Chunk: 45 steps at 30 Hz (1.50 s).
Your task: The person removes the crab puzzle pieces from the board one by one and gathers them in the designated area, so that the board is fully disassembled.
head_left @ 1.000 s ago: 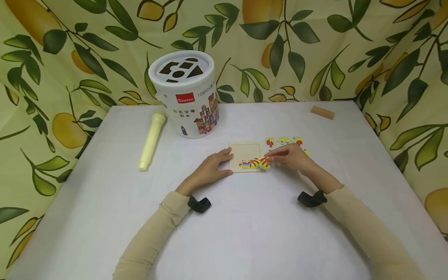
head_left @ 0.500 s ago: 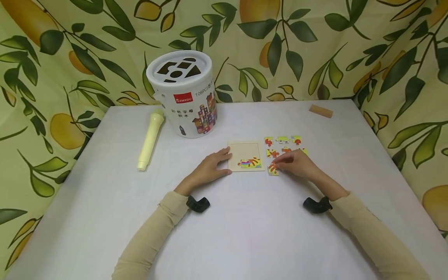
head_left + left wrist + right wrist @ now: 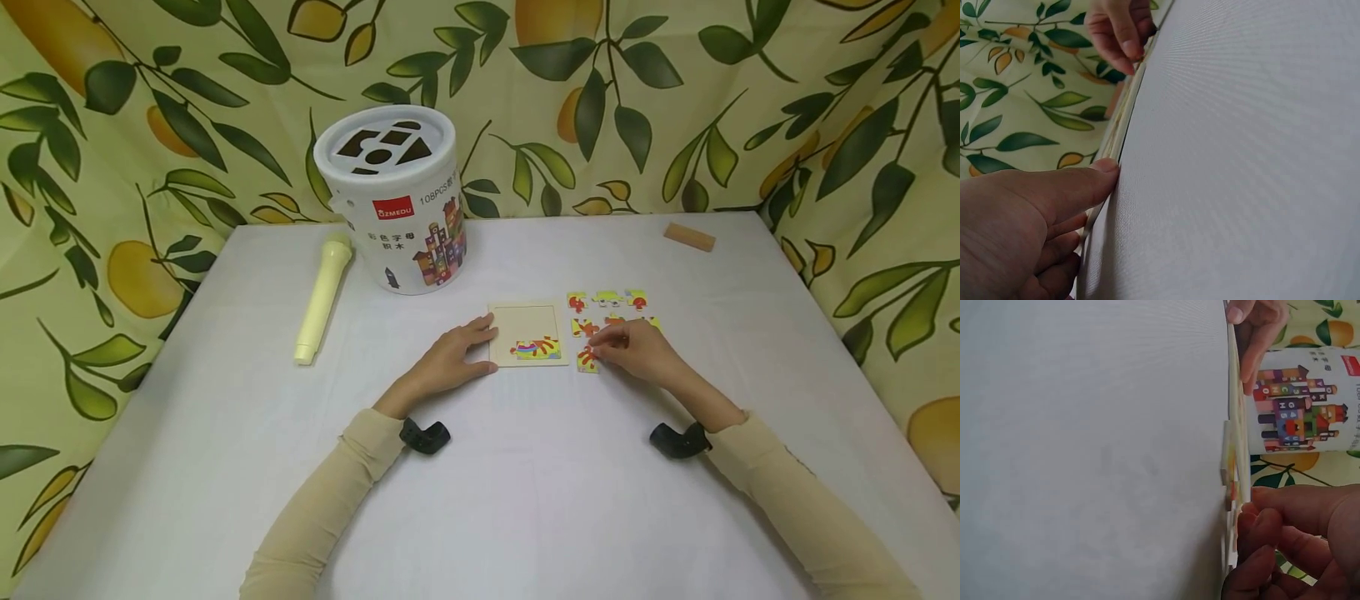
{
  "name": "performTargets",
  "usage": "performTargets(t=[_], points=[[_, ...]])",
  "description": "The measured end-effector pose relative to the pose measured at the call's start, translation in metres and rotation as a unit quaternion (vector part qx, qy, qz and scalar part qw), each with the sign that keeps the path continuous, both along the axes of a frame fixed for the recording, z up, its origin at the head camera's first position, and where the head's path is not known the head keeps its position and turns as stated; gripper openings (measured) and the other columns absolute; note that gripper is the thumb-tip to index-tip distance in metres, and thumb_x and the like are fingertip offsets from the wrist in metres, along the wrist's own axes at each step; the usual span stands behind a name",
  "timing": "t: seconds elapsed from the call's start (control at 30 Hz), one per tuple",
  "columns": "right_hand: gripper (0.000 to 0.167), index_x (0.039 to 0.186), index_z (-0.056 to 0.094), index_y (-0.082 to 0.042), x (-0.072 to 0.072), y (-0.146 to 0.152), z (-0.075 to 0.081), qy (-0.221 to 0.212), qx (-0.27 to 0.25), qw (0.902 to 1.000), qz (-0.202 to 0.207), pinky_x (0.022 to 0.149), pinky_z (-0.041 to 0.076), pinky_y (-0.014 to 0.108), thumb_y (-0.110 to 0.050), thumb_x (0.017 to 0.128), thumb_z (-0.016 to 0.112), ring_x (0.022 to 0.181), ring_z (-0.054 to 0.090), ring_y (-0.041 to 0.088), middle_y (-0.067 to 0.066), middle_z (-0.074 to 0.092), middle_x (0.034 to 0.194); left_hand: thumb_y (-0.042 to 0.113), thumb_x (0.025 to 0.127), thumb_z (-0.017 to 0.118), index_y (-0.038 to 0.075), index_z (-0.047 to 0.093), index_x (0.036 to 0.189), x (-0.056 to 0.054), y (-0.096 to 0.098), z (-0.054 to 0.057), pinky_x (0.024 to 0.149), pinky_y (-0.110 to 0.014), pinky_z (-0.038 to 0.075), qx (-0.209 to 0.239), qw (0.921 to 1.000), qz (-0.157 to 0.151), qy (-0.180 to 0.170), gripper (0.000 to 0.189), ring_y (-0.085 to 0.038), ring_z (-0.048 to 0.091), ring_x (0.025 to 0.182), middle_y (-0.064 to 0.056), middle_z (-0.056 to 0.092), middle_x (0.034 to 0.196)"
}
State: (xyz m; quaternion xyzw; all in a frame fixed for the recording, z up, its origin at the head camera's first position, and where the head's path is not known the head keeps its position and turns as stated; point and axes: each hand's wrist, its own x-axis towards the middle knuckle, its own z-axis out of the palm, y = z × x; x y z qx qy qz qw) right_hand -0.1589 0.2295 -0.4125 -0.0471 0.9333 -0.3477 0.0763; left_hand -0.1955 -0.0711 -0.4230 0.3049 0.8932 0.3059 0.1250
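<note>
My left hand (image 3: 450, 360) holds the left side of a square wooden puzzle tray (image 3: 517, 321). Its thumb lies at the near left corner, the fingers farther up that edge. Joined puzzle pieces (image 3: 536, 347), yellow and red with a rainbow, lie along the tray's lower right. My right hand (image 3: 637, 352) pinches the edge of a yellow and red puzzle piece (image 3: 587, 362), low on the table just right of the tray. In the right wrist view the thumb and fingers of the right hand (image 3: 1297, 544) come together by the pieces, partly hiding them.
Loose puzzle pieces (image 3: 607, 299) lie in rows beyond my right hand, which covers some. A white bucket (image 3: 397, 208) with shape holes in its lid stands at the back. Left of it lies a pale yellow toy microphone (image 3: 324, 300). A wooden block (image 3: 689, 237) lies back right.
My right hand has moved right from over the tray with the pinched piece and lowered it beside the tray. In the last half second it hardly moves. The left hand stays put.
</note>
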Motion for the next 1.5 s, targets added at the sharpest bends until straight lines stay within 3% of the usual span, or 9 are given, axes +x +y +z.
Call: performTargets(t=[0.17, 0.43, 0.67, 1.07, 1.5], points=[[0.019, 0.1, 0.069, -0.003, -0.01, -0.01, 0.006, 0.003, -0.003, 1.0, 0.007, 0.053, 0.04, 0.02, -0.012, 0.084, 0.063, 0.069, 0.047, 0.018, 0.009, 0.059, 0.081, 0.025, 0.083, 0.067, 0.004, 0.045, 0.134, -0.002, 0.0, 0.001, 0.115, -0.042, 0.019, 0.001, 1.0, -0.001, 0.004, 0.059, -0.023, 0.024, 0.14, -0.006, 0.029, 0.15], [0.022, 0.104, 0.066, -0.005, -0.028, -0.051, 0.012, -0.006, -0.017, 0.9947, 0.101, 0.057, 0.043, 0.024, -0.01, 0.084, 0.064, 0.067, 0.052, 0.015, 0.007, 0.06, 0.084, 0.026, 0.084, 0.067, 0.006, 0.045, 0.135, 0.001, 0.002, -0.003, 0.115, -0.039, 0.019, 0.005, 0.9999, 0.004, -0.01, 0.059, -0.021, 0.023, 0.14, -0.004, 0.028, 0.15], [0.025, 0.105, 0.064, -0.005, -0.028, -0.072, 0.003, -0.011, 0.004, 0.9863, 0.164, 0.062, 0.04, 0.023, -0.014, 0.082, 0.068, 0.07, 0.048, 0.014, 0.005, 0.056, 0.08, 0.027, 0.083, 0.067, 0.007, 0.046, 0.135, 0.006, 0.003, -0.007, 0.114, -0.04, 0.021, 0.009, 0.9998, 0.002, -0.016, 0.059, -0.021, 0.024, 0.14, -0.003, 0.029, 0.15], [0.025, 0.099, 0.062, -0.007, -0.027, -0.077, 0.002, -0.023, 0.019, 0.9867, 0.16, 0.063, 0.038, 0.024, -0.017, 0.078, 0.072, 0.072, 0.046, 0.015, 0.004, 0.053, 0.079, 0.026, 0.083, 0.068, 0.006, 0.046, 0.134, 0.004, 0.002, -0.006, 0.114, -0.041, 0.022, 0.007, 0.9999, 0.001, -0.007, 0.059, -0.022, 0.025, 0.14, -0.004, 0.029, 0.15], [0.027, 0.096, 0.059, -0.008, -0.028, -0.081, 0.005, 0.017, 0.031, 0.9873, 0.155, 0.063, 0.035, 0.024, -0.015, 0.076, 0.075, 0.074, 0.043, 0.017, 0.006, 0.048, 0.08, 0.025, 0.083, 0.068, 0.006, 0.047, 0.134, 0.001, 0.001, -0.003, 0.114, -0.04, 0.022, 0.009, 0.9999, 0.005, -0.001, 0.059, -0.021, 0.025, 0.139, -0.005, 0.03, 0.15]])
